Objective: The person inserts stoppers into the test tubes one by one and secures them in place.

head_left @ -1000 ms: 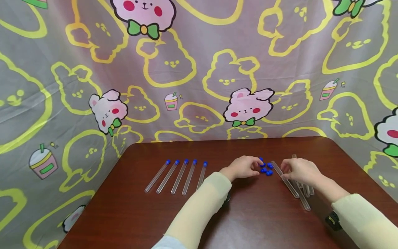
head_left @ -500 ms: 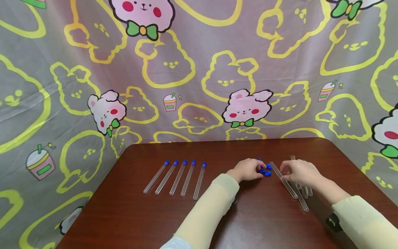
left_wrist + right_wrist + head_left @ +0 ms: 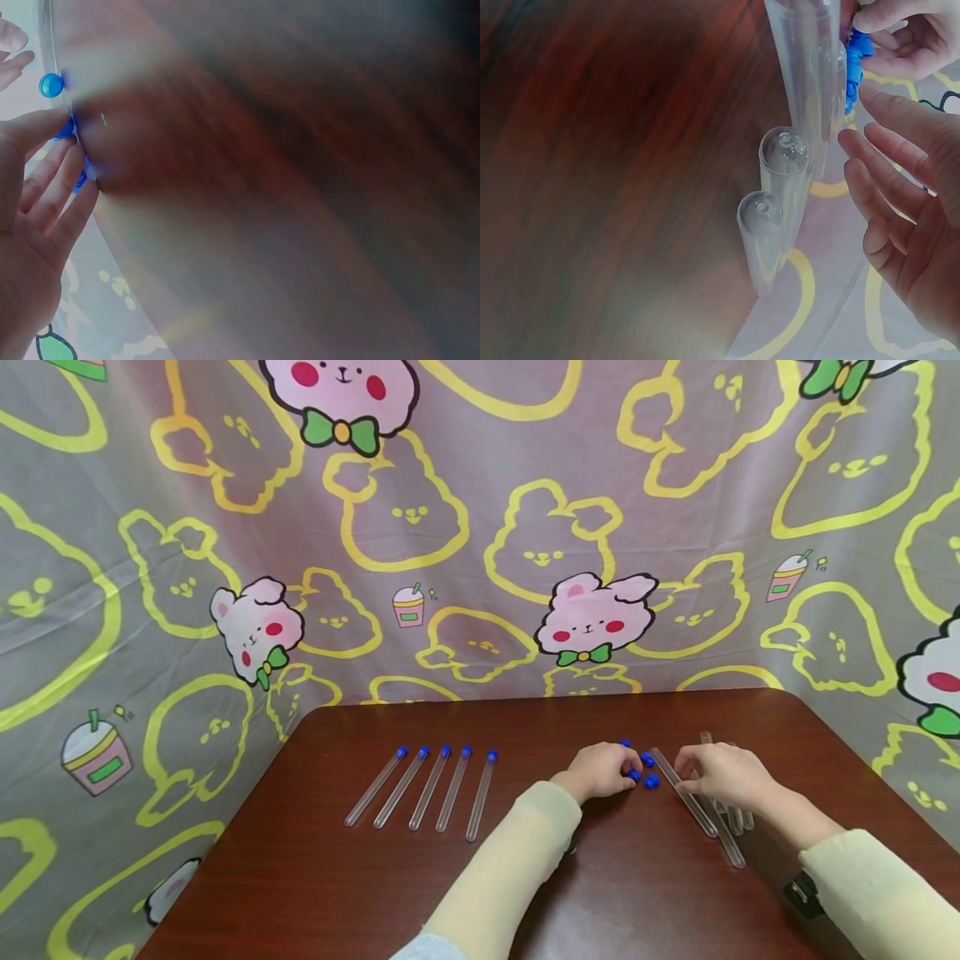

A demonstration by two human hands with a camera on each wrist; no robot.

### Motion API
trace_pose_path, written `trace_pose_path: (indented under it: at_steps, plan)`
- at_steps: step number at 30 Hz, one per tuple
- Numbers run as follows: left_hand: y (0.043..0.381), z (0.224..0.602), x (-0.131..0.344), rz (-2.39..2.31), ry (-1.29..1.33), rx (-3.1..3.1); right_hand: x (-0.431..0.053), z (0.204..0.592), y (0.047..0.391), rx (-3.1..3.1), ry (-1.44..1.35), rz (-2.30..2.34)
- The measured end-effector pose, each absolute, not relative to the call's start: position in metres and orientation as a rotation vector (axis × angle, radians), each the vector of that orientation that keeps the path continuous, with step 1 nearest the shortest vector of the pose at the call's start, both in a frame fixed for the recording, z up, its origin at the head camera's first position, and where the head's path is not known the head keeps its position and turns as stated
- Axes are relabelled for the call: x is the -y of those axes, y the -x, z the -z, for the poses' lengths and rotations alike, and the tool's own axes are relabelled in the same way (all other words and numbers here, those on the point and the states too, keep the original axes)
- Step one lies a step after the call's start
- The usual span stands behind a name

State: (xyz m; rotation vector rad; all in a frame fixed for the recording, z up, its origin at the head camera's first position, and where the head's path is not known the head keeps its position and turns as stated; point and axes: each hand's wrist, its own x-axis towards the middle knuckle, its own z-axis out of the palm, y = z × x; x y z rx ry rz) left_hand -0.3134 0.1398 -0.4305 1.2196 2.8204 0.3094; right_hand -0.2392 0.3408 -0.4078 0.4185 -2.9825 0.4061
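My left hand is at the small group of blue caps right of the table's middle. Its thumb and fingertips close on one blue cap; in the left wrist view a blue cap shows between thumb and fingers. Other blue caps lie around the fingertips. Over the clear test tubes on the right hovers my right hand, fingers loosely bent. The right wrist view shows nothing in that hand, with uncapped tubes beside it. Part of the tube pile is hidden beneath the hand.
Several test tubes with blue caps lie in a slanted row on the left of the brown table. A patterned cloth hangs behind the table and at both sides.
My left hand has moved slightly right and closer in on the caps, and one cap now lies apart to the right. The right hand stays over the tubes.
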Motion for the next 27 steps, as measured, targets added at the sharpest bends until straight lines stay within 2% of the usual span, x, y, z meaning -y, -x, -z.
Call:
trace_pose_path:
  at_steps: [13, 27]
  plan:
    - [0.319, 0.431, -0.109, -0.740, -1.224, -2.656, -0.338, 0.409, 0.247, 2.984, -0.438, -0.414]
    - [0.318, 0.411, -0.054, -1.103, -1.122, -2.455, -0.342, 0.413, 0.253, 3.017, -0.408, -0.442]
